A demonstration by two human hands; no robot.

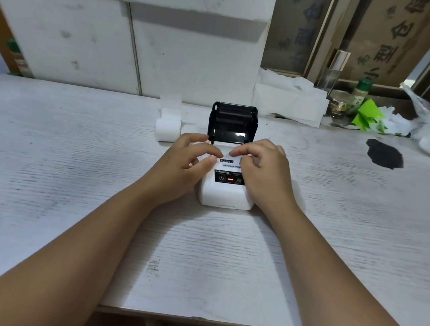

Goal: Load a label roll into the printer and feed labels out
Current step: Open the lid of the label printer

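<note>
Both forearms reach over the table (46, 158) to the printer (225, 194), centre, lid (232, 123) up. Left hand (181, 164) & right hand (264, 173) sit w/ fingers curled, lightly pinching the label strip's (231, 161) end over the open bay (roll itself hidden). Best to pull it straight, square to the slot, before closing; spare roll (168, 128) lies just left.

White printer (224, 195) with black lid (232, 123) upright, label roll (168, 129) just left.
</note>
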